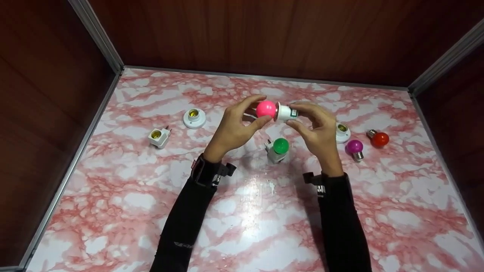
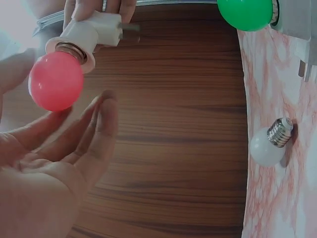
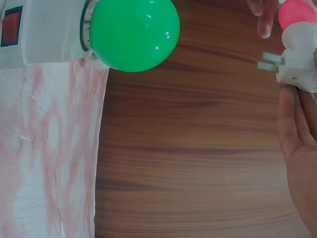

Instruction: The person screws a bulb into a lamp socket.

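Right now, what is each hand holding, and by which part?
Left hand: pink bulb, by its globe. Right hand: white plug-in bulb socket, by its end opposite the bulb.

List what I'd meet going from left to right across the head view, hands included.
Square white plug-in socket → round white lamp base → left hand → pink bulb → green bulb → right hand → second round lamp base → purple bulb → red bulb.

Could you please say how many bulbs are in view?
5: pink bulb in left hand, green bulb in socket, purple bulb and red bulb at right, white bulb on table; others may be hidden.
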{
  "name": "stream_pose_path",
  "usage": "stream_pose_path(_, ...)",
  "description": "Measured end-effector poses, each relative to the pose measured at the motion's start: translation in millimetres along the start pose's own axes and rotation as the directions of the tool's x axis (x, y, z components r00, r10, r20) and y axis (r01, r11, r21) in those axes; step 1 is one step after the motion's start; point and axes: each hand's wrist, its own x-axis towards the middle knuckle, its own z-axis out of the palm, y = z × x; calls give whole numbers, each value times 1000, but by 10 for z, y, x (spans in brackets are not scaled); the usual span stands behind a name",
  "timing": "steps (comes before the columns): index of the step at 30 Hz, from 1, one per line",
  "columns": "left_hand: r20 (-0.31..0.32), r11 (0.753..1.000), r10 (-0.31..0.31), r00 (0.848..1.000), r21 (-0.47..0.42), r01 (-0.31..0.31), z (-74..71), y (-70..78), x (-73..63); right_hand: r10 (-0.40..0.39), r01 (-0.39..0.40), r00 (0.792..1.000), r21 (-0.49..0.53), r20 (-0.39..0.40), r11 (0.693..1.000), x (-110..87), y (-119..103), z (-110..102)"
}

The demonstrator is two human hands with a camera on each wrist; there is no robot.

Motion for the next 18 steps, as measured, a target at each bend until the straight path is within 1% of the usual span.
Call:
stream_pose_path(3,9,999,-44,999,24,44,-3,12,1,-22,22,1000,7,-1,1000,3,11,11)
stream_pose_path(6,13,997,-66,998,35,65,-3,15,1,-32,32,999,17,0,999,6,20,15)
stream_pose_path(12,10,998,-43,999,40,42,-5,6,11,-46,46,999,13,7,999,19,18,8)
stream_pose_path(18,10,999,-20,1000,35,20,-8,-2,10,-30,30,999,-12,23,999,7,37,-8)
